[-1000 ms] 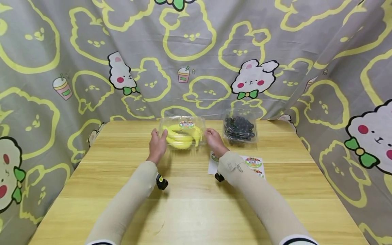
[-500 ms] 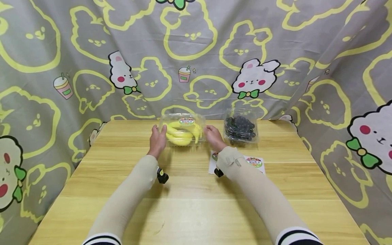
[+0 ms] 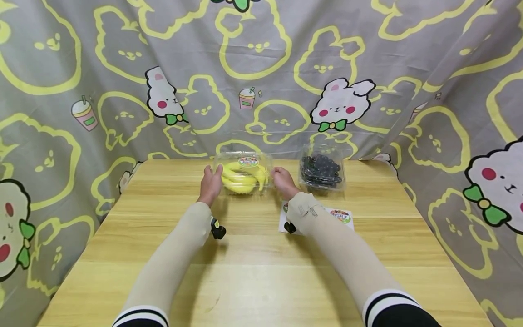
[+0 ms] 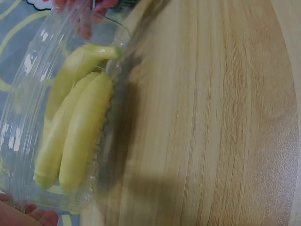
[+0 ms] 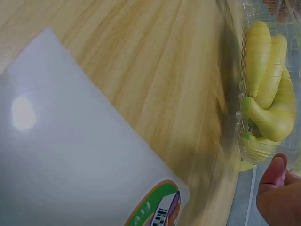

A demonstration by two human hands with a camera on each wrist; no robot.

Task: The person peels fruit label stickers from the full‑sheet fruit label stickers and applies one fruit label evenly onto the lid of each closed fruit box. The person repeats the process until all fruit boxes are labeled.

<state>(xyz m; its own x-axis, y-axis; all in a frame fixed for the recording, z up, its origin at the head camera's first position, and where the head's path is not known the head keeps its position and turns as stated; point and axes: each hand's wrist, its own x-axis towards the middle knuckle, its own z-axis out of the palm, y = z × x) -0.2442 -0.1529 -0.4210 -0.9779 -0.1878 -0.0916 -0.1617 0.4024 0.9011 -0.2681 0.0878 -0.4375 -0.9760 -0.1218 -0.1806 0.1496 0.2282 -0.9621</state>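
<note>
A clear plastic clamshell box of yellow bananas is held between my two hands at the back of the table. A round fruit sticker shows on its lid. My left hand grips the box's left end, and my right hand grips the right end. In the right wrist view, the right thumb lies against the box's end. From the left wrist, fingertips show at the near end of the box. The box's underside is hidden.
To the right stands a second clear box with dark grapes. A white sheet of round stickers lies partly under my right forearm. A patterned curtain hangs behind the wooden table.
The banana box has tipped or risen slightly with both hands at its ends, then held nearly still. The grape box has stayed in place.
</note>
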